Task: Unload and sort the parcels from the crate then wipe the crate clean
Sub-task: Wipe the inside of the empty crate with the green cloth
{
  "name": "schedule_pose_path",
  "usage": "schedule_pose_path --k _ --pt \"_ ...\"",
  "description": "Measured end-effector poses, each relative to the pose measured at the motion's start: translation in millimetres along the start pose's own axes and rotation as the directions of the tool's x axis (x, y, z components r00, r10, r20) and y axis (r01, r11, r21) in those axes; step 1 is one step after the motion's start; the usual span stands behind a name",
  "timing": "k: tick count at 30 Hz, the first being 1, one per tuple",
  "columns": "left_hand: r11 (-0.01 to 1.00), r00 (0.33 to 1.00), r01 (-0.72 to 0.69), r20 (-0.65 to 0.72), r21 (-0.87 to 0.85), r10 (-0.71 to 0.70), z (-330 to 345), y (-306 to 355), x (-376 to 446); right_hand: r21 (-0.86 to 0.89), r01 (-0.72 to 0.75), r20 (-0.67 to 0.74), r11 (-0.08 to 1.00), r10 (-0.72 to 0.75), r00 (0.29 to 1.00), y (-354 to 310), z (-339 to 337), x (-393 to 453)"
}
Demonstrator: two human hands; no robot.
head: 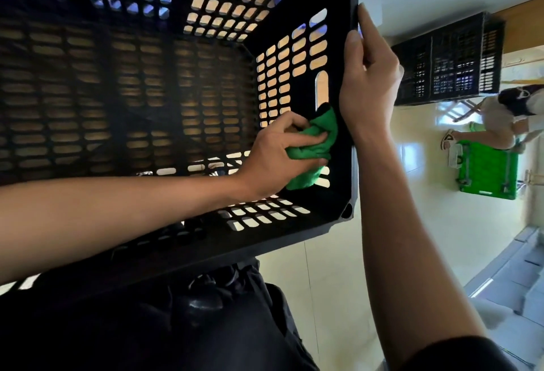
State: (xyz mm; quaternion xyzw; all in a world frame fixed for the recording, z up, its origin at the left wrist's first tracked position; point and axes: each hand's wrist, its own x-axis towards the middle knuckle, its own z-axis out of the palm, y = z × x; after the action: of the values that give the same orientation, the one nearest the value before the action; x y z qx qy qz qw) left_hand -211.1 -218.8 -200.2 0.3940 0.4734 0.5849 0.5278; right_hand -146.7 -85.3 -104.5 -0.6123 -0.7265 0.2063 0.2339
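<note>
A large black slotted crate (354, 182) fills the upper left of the head view, tipped so that I look into its empty inside. My left hand (276, 150) reaches into it and grips a bunched green cloth (319, 135), pressing it against the inner face of the crate's right wall near the rim. My right hand (368, 76) grips the outer edge of that same rim, thumb along the edge and fingers wrapped behind it. No parcels are in view.
The whole view is turned sideways. A stack of black crates (450, 58) stands on the pale tiled floor at the right. Below it lies a green crate (488, 170), with another person (506, 117) bent beside it. My dark trousers (206, 326) are under the crate.
</note>
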Motion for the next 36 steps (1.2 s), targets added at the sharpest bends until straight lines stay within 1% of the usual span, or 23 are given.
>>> schedule_pose_path --k 3,6,8,9,11,13,15,17,19,21,23,26,30,34,36 --pt "0.998 0.999 -0.036 -0.002 0.043 0.036 1 -11 3 -0.008 -0.003 0.017 1.0 0.003 1.0 3 0 -1" --pt "0.993 1.0 0.016 -0.015 0.119 -0.014 -2 -25 5 -0.017 0.01 -0.004 1.0 -0.01 1.0 0 2 -1" --pt "0.984 0.998 0.056 0.006 0.17 -0.058 -9 -38 6 -0.02 0.024 -0.016 1.0 -0.025 1.0 -4 5 0" --pt "0.975 0.996 0.08 0.026 0.208 -0.087 -14 -48 8 -0.014 0.032 -0.016 0.999 -0.032 0.999 -5 5 0" --pt "0.933 0.977 0.19 0.032 0.307 -0.21 -28 -71 11 -0.001 0.046 -0.017 0.999 -0.046 0.999 -6 7 0" --pt "0.858 0.94 0.313 -0.005 0.408 -0.34 -39 -93 15 -0.003 0.06 -0.031 0.998 -0.061 0.998 -5 7 0" --pt "0.814 0.911 0.39 -0.053 0.431 -0.409 -42 -106 17 0.009 0.064 -0.048 0.998 -0.064 0.997 -4 7 0" --pt "0.808 0.887 0.448 -0.082 0.382 -0.454 -38 -109 18 0.032 0.047 -0.057 0.998 -0.045 0.997 -2 6 2" --pt "0.799 0.844 0.534 -0.105 0.277 -0.527 -31 -104 16 0.041 0.027 -0.052 0.999 -0.025 0.998 0 7 2" --pt "0.776 0.799 0.601 -0.105 0.193 -0.592 -26 -94 14 0.046 0.02 -0.046 0.999 -0.018 0.999 0 7 1" --pt "0.766 0.78 0.625 -0.078 0.154 -0.621 -20 -81 13 0.05 0.018 -0.048 0.999 -0.015 0.999 -1 6 0" --pt "0.769 0.771 0.637 -0.023 0.054 -0.637 -9 -54 10 0.054 0.004 -0.044 0.999 -0.001 0.999 -1 7 1" --pt "0.749 0.754 0.656 0.063 -0.091 -0.654 3 -17 3 0.071 0.008 -0.065 0.997 -0.004 0.998 2 7 2" --pt "0.797 0.804 0.594 0.112 -0.111 -0.584 13 5 -4 0.071 0.014 -0.075 0.997 -0.009 0.997 2 6 2" --pt "0.793 0.803 0.596 0.132 -0.126 -0.582 12 10 -5 0.06 0.022 -0.072 0.998 -0.018 0.997 1 6 1"
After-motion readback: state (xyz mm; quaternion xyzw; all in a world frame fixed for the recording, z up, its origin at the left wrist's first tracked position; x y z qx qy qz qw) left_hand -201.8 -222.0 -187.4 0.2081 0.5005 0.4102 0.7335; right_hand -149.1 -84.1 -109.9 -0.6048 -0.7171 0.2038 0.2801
